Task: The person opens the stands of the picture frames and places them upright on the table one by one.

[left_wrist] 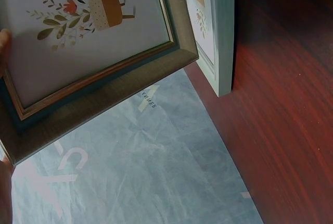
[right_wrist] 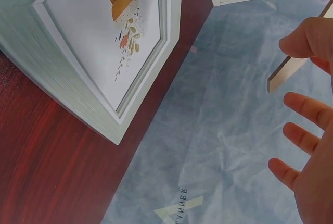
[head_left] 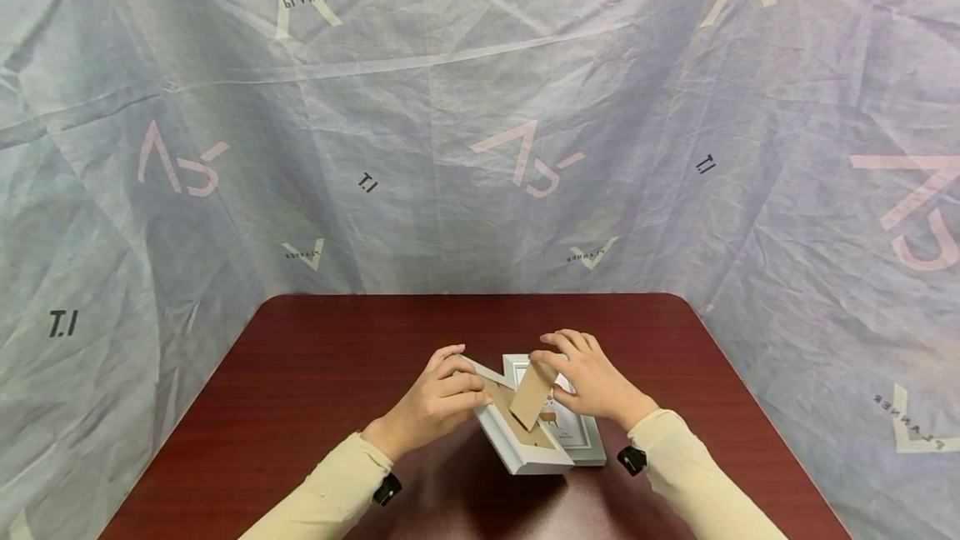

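My left hand [head_left: 442,394] grips one end of a picture frame [head_left: 501,433] held tilted above the table, its brown back towards me. On that back a cardboard stand leg [head_left: 534,397] is swung out, and my right hand [head_left: 592,375] pinches its free end between thumb and index finger; the other fingers are spread. The left wrist view shows the held frame's front [left_wrist: 99,96], with a brown border and a flower-pot print. Beneath and to the right, a pale green picture frame [head_left: 592,445] lies face up, partly covered by the held one. A similar print fills it.
The dark red wooden table [head_left: 360,340] extends around both frames. Grey printed cloth [head_left: 427,215] hangs behind the table and along its sides. Each wrist wears a black device [head_left: 632,461] below a cream sleeve [head_left: 678,448].
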The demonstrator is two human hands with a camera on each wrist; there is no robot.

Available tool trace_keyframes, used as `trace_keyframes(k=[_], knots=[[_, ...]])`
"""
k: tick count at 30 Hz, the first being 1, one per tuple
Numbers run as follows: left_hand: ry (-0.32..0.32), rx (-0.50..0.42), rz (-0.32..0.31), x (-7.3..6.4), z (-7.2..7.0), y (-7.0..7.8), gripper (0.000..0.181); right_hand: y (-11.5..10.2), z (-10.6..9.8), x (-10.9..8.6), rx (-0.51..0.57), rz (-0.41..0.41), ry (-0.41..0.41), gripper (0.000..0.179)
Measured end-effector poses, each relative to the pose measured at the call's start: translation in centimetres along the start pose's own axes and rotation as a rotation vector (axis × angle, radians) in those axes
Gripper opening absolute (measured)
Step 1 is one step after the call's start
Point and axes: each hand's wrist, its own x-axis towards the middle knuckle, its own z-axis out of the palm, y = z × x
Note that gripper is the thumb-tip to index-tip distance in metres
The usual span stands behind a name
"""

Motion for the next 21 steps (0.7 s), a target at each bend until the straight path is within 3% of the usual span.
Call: trace_keyframes(k=[21], knots=[[-0.005,0.013,-0.022,-0.01,-0.65,-0.09,0.017,0.35,-0.15,-0.67,-0.017,0.035,0.0,0.055]])
